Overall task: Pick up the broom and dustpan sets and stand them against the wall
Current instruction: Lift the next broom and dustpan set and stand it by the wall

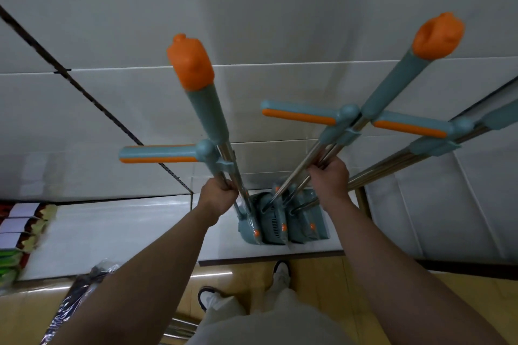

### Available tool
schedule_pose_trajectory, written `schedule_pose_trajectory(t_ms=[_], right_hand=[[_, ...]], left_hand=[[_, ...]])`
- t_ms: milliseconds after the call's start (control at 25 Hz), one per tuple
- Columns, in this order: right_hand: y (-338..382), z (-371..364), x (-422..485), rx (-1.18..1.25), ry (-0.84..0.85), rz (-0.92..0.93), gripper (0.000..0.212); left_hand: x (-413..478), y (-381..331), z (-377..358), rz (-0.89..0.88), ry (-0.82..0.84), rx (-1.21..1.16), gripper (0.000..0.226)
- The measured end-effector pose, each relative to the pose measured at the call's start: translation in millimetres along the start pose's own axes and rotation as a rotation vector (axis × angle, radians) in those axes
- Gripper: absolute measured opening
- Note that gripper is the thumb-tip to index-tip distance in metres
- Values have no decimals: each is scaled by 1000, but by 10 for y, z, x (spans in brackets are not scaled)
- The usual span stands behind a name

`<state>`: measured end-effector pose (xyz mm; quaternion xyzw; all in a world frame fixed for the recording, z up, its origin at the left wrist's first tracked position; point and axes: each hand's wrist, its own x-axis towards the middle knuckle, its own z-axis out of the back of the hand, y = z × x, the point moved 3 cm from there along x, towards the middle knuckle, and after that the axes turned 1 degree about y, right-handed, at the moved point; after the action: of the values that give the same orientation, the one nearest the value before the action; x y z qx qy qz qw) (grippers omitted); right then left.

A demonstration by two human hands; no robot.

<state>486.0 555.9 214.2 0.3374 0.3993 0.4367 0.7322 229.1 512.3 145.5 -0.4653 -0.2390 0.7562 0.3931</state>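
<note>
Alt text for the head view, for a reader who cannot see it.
The left hand grips one teal-and-orange broom and dustpan set by its poles, the right hand another set, heads down by a white wall. A third set leans at right.

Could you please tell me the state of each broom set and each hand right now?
Left hand: grips the left broom set by its poles.
Right hand: grips the middle broom set by its poles.
Left broom set: held, near upright.
Middle broom set: held, tilted right.
Right broom set: unheld, tilted right, top out of frame.
</note>
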Motion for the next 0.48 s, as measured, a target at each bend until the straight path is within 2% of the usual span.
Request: schedule_pose_trajectory(t_ms=[200,400,480], right_hand=[[-38,-53,5,-49,75,20,25],[-110,-171,-128,-69,118,65,29],[-150,-204,-144,-57,170,66,22]], left_hand=[[0,-127,-209,35,-79,-81,29],[-65,-72,-291,76,-95,-187,23],[-97,-90,-306,82,-79,-200,21]])
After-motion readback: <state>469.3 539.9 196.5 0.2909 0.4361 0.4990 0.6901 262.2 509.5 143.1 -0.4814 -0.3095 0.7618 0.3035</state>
